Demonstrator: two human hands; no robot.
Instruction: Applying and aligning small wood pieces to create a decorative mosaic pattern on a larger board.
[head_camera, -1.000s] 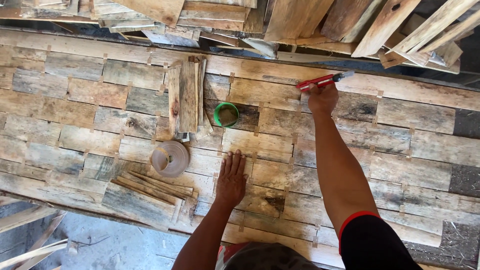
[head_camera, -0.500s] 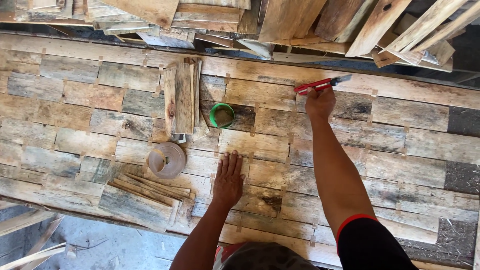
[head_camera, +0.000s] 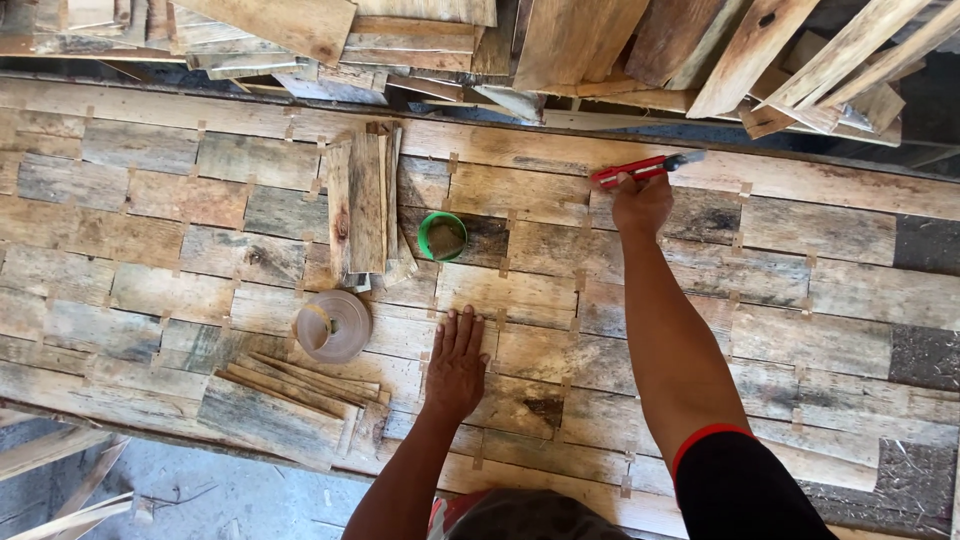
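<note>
light: bright, even daylight | shadows: soft | focus: sharp, no glare

Bare forearms; the right arm wears a short black sleeve with a red-trimmed cuff.

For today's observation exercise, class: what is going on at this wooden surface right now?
A person leans over a panel of weathered wood pieces. The right hand grips a red utility knife near the far edge, while the left hand lies flat on the boards. A green tape roll, a tan tape roll and stacked wood strips lie nearby.
</note>
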